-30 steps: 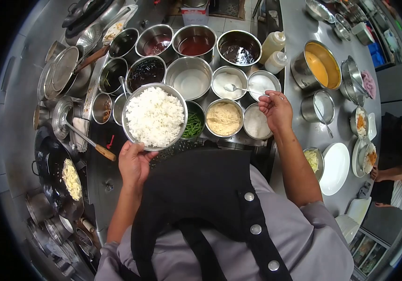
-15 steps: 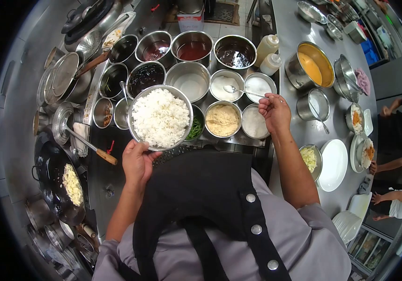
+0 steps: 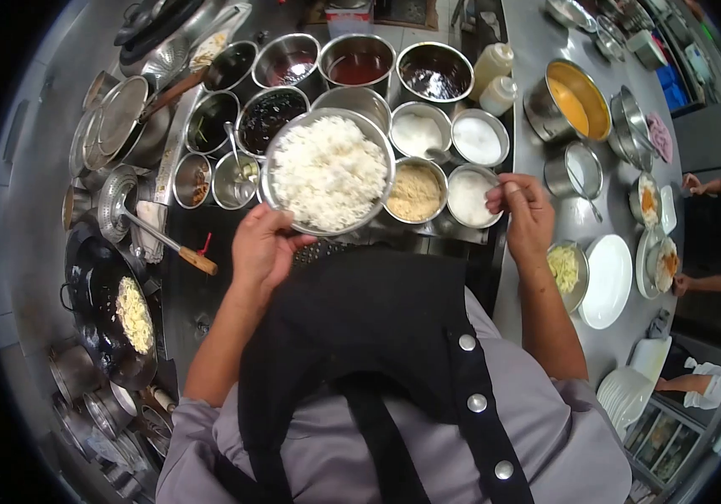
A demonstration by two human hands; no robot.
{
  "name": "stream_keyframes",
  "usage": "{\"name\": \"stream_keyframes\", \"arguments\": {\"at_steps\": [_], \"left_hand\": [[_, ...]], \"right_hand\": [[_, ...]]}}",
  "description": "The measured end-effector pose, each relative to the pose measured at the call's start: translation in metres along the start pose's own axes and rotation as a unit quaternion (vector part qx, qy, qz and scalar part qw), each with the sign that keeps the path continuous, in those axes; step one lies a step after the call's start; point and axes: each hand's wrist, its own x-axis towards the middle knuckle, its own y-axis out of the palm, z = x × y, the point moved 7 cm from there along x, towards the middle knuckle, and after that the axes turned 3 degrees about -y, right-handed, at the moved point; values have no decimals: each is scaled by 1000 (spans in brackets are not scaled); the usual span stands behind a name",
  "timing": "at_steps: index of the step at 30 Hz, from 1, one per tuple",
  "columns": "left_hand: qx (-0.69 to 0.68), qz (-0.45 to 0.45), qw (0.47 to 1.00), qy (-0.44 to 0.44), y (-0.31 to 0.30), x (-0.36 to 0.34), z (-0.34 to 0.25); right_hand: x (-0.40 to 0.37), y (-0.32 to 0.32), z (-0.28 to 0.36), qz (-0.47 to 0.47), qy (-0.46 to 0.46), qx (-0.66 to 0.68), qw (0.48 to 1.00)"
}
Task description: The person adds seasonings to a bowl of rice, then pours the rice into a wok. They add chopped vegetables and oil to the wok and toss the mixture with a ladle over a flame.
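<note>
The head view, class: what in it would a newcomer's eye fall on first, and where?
Probably the heaped white rice, in a metal bowl held near the centre by the left hand. Next, perhaps, the orange liquid in a deep pot at upper right, then the pale yellow food in the dark wok at lower left.

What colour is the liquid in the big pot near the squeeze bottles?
Orange-yellow, best seen in the head view.
</note>
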Motion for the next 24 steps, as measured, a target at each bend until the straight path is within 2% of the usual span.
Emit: {"name": "stream_keyframes", "arguments": {"at_steps": [2,8,11,13,16,24], "left_hand": [[-10,-4,1000,17,-2,-10,-8],[-14,-23,998,60,-28,-18,-14],[-17,-34,997,60,-33,-20,-11],[-43,-55,995,66,-32,-22,-9],[-40,-57,996,57,-35,-25,-4],[-27,-65,996,54,-41,-25,2]], "right_hand": [[-19,2,-27,53,71,-1,996],[-35,14,-70,51,103,-16,993],[-31,20,-87,31,135,18,990],[-31,18,-101,-27,207,126,970],[-31,2,-101,-72,224,145,961],[-31,-5,-94,-73,221,171,957]]}}
